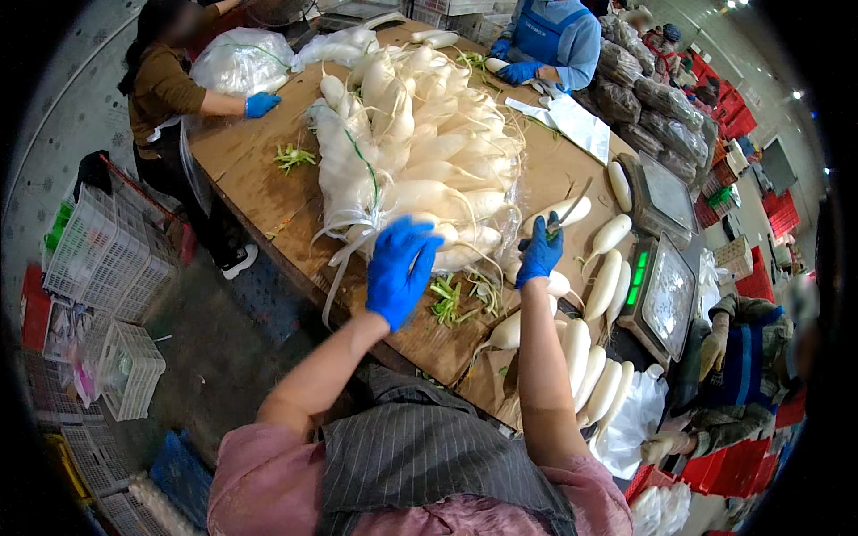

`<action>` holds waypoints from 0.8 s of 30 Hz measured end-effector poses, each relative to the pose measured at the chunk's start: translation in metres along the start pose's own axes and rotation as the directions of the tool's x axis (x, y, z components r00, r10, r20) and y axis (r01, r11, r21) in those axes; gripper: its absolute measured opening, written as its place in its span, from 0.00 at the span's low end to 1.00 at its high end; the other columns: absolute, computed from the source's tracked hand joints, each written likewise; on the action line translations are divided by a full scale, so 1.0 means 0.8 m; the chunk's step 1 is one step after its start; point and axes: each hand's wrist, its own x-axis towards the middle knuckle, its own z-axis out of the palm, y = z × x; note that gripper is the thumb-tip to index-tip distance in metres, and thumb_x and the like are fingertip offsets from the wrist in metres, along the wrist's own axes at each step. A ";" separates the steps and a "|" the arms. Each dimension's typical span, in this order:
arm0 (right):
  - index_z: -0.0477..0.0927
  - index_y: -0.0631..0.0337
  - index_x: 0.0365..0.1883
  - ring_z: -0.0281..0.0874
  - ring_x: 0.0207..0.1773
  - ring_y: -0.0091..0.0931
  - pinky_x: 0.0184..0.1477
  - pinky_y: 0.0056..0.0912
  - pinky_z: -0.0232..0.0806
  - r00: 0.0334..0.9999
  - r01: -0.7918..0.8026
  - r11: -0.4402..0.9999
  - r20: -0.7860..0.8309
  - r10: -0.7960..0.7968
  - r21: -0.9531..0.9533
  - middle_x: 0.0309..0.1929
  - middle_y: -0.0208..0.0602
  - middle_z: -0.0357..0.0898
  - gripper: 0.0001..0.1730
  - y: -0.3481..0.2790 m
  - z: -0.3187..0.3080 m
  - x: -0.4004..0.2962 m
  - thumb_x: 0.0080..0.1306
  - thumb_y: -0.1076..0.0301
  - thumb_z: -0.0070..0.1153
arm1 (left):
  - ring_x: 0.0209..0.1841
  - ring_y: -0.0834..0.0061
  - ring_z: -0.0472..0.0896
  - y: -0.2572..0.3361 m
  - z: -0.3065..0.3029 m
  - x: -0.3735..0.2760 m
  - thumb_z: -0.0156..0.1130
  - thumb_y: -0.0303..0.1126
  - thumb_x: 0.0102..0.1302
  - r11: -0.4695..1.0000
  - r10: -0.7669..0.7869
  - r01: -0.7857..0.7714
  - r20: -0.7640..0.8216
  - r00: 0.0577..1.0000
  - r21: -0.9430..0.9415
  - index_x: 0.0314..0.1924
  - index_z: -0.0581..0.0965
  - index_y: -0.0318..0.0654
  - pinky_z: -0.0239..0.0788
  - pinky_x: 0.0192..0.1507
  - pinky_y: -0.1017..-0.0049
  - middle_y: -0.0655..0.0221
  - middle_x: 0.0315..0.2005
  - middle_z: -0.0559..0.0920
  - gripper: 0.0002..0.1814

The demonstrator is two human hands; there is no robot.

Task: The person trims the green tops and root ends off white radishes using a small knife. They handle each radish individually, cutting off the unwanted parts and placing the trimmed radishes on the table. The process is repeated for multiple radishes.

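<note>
My left hand (402,271), in a blue glove, is over the near edge of a large heap of white radishes (436,147); its fingers are spread and slightly blurred, with nothing seen in them. Beneath and beside it lies the tied plastic of a clear bag (348,161) of radishes. My right hand (541,251), also in a blue glove, is shut on a knife (578,201) whose blade points up and away. A radish (560,213) lies just behind that hand. Cut green tops (450,301) lie between my hands.
Trimmed radishes (603,285) lie along the right side of the wooden table (251,181), beside two scales (660,295). White plastic bags (630,415) lie near my right elbow. Co-workers stand at far left, across the table and at right. Crates (107,254) stand on the floor at left.
</note>
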 end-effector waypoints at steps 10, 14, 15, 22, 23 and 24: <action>0.73 0.55 0.54 0.77 0.46 0.30 0.46 0.31 0.69 0.730 0.460 0.813 0.673 -0.118 -0.356 0.49 0.39 0.77 0.24 -0.034 0.083 -0.112 0.59 0.63 0.60 | 0.56 0.61 0.67 -0.073 0.002 0.131 0.60 0.47 0.57 0.655 -0.460 0.131 0.254 0.851 0.744 0.48 0.76 0.48 0.67 0.49 0.61 0.64 0.53 0.71 0.20; 0.73 0.52 0.55 0.77 0.47 0.36 0.46 0.34 0.69 0.626 0.681 0.573 0.768 -0.132 -0.456 0.47 0.42 0.76 0.28 -0.035 0.086 -0.124 0.56 0.57 0.62 | 0.45 0.69 0.74 -0.105 -0.007 0.117 0.60 0.35 0.59 0.853 -0.312 0.250 0.063 0.948 0.459 0.38 0.77 0.42 0.70 0.38 0.73 0.63 0.42 0.77 0.09; 0.73 0.52 0.55 0.77 0.46 0.35 0.46 0.33 0.69 0.622 0.693 0.537 0.776 -0.108 -0.481 0.46 0.42 0.77 0.28 -0.038 0.087 -0.127 0.56 0.59 0.63 | 0.42 0.69 0.76 -0.112 -0.015 0.106 0.60 0.32 0.58 0.936 -0.318 0.321 -0.044 0.947 0.146 0.36 0.77 0.41 0.70 0.36 0.73 0.63 0.39 0.79 0.07; 0.74 0.52 0.52 0.78 0.42 0.40 0.44 0.36 0.69 0.626 0.636 0.659 0.768 -0.136 -0.402 0.44 0.43 0.78 0.26 -0.019 0.079 -0.106 0.55 0.57 0.62 | 0.40 0.78 0.73 -0.142 -0.056 0.024 0.52 0.30 0.68 0.535 -0.746 0.289 -0.283 0.603 -0.794 0.43 0.75 0.35 0.66 0.46 0.76 0.72 0.37 0.77 0.08; 0.75 0.53 0.51 0.78 0.42 0.41 0.44 0.36 0.69 0.638 0.622 0.684 0.753 -0.160 -0.381 0.43 0.44 0.78 0.25 -0.012 0.076 -0.103 0.55 0.57 0.63 | 0.41 0.77 0.73 -0.145 -0.049 0.016 0.52 0.30 0.68 0.605 -0.716 0.292 -0.345 0.607 -0.741 0.44 0.74 0.35 0.66 0.46 0.75 0.71 0.39 0.76 0.09; 0.76 0.55 0.50 0.80 0.39 0.35 0.42 0.32 0.70 0.690 0.531 0.737 0.718 -0.090 -0.418 0.39 0.42 0.80 0.24 -0.009 0.075 -0.102 0.55 0.60 0.63 | 0.42 0.77 0.73 -0.151 -0.038 0.006 0.52 0.31 0.68 0.671 -0.681 0.294 -0.409 0.607 -0.681 0.46 0.74 0.34 0.66 0.47 0.75 0.70 0.41 0.76 0.10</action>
